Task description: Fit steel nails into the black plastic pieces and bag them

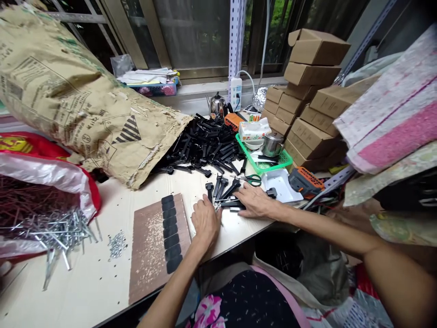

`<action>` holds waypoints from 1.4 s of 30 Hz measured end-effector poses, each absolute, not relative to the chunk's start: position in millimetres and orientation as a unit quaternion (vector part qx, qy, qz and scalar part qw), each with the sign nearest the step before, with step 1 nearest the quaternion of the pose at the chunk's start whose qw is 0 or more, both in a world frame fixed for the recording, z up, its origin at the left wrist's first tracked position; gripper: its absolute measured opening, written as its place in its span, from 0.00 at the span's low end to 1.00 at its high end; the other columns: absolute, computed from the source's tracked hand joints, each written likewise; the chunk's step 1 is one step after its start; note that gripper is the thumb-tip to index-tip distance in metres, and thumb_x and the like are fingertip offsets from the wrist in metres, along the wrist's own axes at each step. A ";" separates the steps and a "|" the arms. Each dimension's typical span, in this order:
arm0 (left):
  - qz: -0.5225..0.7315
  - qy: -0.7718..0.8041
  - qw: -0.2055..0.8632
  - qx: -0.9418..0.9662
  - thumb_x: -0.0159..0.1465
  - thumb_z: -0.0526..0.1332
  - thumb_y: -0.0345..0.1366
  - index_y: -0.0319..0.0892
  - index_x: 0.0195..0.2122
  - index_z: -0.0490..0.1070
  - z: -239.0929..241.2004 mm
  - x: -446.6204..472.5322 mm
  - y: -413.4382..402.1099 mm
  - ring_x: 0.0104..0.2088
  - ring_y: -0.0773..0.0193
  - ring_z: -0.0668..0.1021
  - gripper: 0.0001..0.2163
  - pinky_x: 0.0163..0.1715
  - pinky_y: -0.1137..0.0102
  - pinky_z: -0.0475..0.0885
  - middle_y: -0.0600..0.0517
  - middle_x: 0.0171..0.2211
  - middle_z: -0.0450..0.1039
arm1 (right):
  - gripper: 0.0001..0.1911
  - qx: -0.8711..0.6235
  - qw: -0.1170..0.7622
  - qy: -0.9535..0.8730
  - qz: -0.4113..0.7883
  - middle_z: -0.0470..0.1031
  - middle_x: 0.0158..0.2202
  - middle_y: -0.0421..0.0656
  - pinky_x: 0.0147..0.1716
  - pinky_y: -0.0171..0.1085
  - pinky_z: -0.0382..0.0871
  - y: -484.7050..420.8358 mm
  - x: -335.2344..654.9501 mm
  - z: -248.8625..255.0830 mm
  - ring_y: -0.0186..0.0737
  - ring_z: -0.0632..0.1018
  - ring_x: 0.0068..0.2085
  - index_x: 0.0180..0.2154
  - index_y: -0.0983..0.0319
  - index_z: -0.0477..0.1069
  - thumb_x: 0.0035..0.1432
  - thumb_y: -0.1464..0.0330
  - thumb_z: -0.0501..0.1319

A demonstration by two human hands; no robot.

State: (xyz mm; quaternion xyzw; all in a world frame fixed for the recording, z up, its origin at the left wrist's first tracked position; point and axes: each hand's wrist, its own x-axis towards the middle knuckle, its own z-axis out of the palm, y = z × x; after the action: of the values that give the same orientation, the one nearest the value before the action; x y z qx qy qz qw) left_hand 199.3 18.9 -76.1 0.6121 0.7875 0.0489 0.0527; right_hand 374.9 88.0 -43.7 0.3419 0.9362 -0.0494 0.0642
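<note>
My left hand (206, 221) rests near the table's front edge, its fingers curled; a thin shiny metal piece (217, 206) shows at its thumb side, but what the fingers hold is hidden. My right hand (255, 201) has its thumb and fingers around one end of a black plastic part (229, 204), whose other end points at the left hand. Several similar black parts (221, 187) with wide heads lie just beyond both hands. Green-handled scissors (252, 180) lie behind the right hand. A large heap of black parts (205, 141) spreads farther back.
Left of my hands lies a brown board (146, 246) with a row of black pads (170, 230). Small metal pieces (117, 245) and long metal rods (64, 232) are farther left. A paper sack (92, 105) leans over the table. At right: a green basket (287, 159), white tray (282, 184), stacked cartons (307, 91).
</note>
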 end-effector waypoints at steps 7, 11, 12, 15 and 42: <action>0.017 0.754 0.059 0.654 0.62 0.53 0.35 0.35 0.40 0.68 -73.4 193.1 25.6 0.43 0.51 0.70 0.10 0.39 0.62 0.67 0.40 0.40 0.68 | 0.17 0.337 0.036 0.940 -0.039 0.71 0.42 0.51 0.37 0.41 0.66 84.9 370.5 -53.3 0.49 0.66 0.46 0.43 0.65 0.64 0.52 0.63 0.57; -0.023 0.767 0.029 0.641 0.63 0.46 0.26 0.33 0.41 0.67 -70.7 204.9 24.6 0.44 0.50 0.70 0.12 0.35 0.62 0.69 0.37 0.40 0.68 | 0.27 0.319 0.025 0.946 -0.052 0.73 0.42 0.49 0.36 0.40 0.65 81.5 362.8 -58.6 0.48 0.69 0.45 0.55 0.63 0.56 0.53 0.69 0.56; -0.030 0.770 0.025 0.637 0.63 0.44 0.23 0.32 0.41 0.66 -69.6 207.3 24.1 0.44 0.50 0.71 0.13 0.34 0.63 0.70 0.37 0.40 0.68 | 0.28 0.320 0.024 0.946 -0.050 0.73 0.42 0.49 0.37 0.40 0.64 81.2 360.1 -60.5 0.48 0.69 0.44 0.57 0.62 0.54 0.53 0.71 0.56; -0.031 0.770 0.049 0.635 0.62 0.41 0.21 0.32 0.43 0.64 -67.2 208.1 22.8 0.43 0.51 0.73 0.15 0.35 0.62 0.70 0.35 0.42 0.68 | 0.24 0.339 0.034 0.940 -0.030 0.73 0.41 0.50 0.36 0.41 0.64 81.5 350.7 -66.7 0.47 0.72 0.42 0.55 0.63 0.57 0.55 0.76 0.52; 0.209 0.595 0.155 0.760 0.63 0.48 0.37 0.44 0.33 0.60 4.2 231.5 -36.4 0.27 0.62 0.71 0.05 0.27 0.69 0.66 0.52 0.27 0.66 | 0.22 0.355 -0.103 0.928 0.055 0.70 0.35 0.46 0.38 0.38 0.59 6.6 433.2 13.2 0.42 0.70 0.38 0.60 0.61 0.56 0.66 0.66 0.45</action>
State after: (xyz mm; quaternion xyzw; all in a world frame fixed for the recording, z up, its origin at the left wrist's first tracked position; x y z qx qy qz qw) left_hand 231.5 -36.4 4.2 0.7604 0.5950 0.2090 0.1549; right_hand 433.2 6.6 13.2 0.3549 0.9276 0.0547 -0.1031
